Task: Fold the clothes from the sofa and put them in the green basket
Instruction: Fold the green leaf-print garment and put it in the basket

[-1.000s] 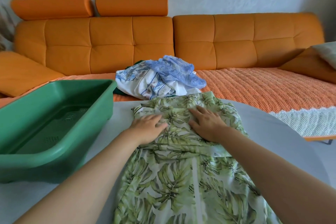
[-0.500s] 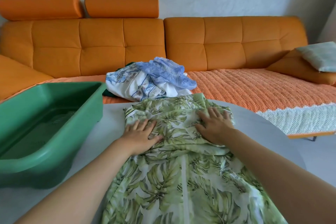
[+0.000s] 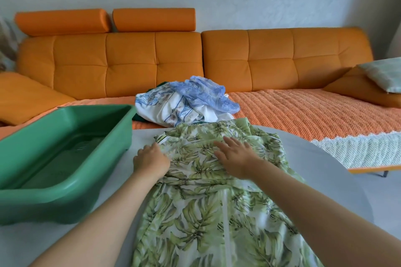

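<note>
Our left hand (image 3: 150, 159) curls at the edge of the leaf-print garment (image 3: 195, 212), whether gripping we cannot tell; our right hand (image 3: 235, 157) lies flat on it, fingers spread.

Soft daylight, wide-angle edge warp

Both forearms are bare right to the near edge; the left hand (image 3: 150, 161) and right hand (image 3: 236, 157) are bare too.
</note>
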`<control>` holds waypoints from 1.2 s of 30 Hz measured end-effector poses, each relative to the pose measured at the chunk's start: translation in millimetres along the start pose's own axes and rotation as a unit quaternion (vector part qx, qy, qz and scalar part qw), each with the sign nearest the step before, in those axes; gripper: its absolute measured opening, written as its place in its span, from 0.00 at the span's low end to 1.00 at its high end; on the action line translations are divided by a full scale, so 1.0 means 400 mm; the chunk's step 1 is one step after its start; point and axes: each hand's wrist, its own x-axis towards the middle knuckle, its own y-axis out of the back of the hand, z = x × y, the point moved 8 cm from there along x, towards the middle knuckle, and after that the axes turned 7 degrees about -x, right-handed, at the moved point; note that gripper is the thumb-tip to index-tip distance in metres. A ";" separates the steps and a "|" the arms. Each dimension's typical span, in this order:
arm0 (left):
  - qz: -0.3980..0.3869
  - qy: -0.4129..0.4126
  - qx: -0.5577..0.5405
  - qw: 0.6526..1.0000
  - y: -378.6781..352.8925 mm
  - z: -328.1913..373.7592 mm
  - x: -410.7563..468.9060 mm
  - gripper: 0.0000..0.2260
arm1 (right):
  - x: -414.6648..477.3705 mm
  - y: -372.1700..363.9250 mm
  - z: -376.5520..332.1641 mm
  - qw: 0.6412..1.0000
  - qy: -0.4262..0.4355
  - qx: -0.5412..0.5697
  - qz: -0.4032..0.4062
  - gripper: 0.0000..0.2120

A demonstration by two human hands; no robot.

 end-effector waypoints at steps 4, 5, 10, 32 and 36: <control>0.010 0.061 0.054 0.997 0.001 -0.034 0.006 0.28 | 0.027 -0.026 -0.112 0.997 0.070 -0.026 -0.022 0.26; 0.004 0.062 0.055 0.997 -0.006 -0.036 0.012 0.30 | 0.032 -0.043 -0.124 0.996 0.072 -0.036 -0.039 0.26; -0.032 0.062 0.050 0.996 -0.028 -0.025 0.043 0.31 | 0.054 -0.085 -0.133 0.993 0.058 -0.048 -0.091 0.33; -0.182 0.007 -0.581 0.793 0.055 0.292 0.009 0.22 | 0.058 0.144 0.022 0.904 -0.104 0.409 0.063 0.19; -0.252 -0.028 -0.585 0.771 -0.009 0.402 -0.011 0.23 | 0.072 0.124 0.071 0.871 -0.151 0.464 0.061 0.26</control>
